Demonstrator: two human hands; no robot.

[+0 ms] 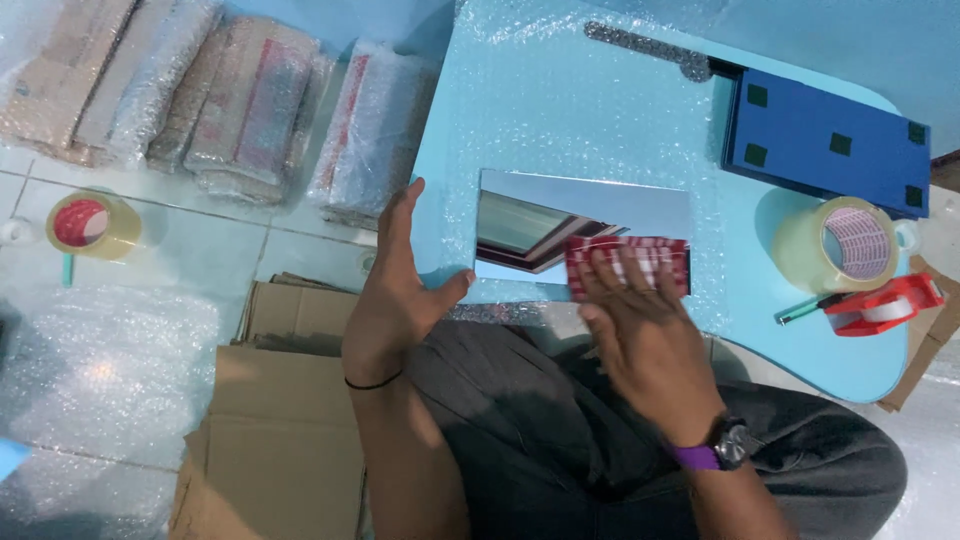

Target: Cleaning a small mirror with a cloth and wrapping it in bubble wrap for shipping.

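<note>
**Both hands flat at the mirror on the bubble wrap**

I see my left hand (395, 290) open, fingers together and thumb spread, its edge resting against the left side of the flat rectangular mirror (580, 225); my right hand (640, 330) lies flat with fingers spread, pressing on the mirror's near right corner, where a red-and-white checked reflection shows; neither hand pinches anything.

The mirror lies face up near the near edge of the light blue table (860, 360), on a sheet of clear bubble wrap (560, 100) spread over the tabletop; no wrap covers the glass, so I judge it laid in place and the covering not yet begun.

Toward the right edge of the table stand a large roll of clear packing tape (835, 245), a red tape dispenser (885, 305) and a green pen (805, 310); a dark blue flat board with green squares (825, 140) sits at the far right corner.

On the tiled floor to the left lie bubble-wrapped bundles (250, 100), a second tape roll (92, 225) and flattened brown cardboard (275, 440).
</note>
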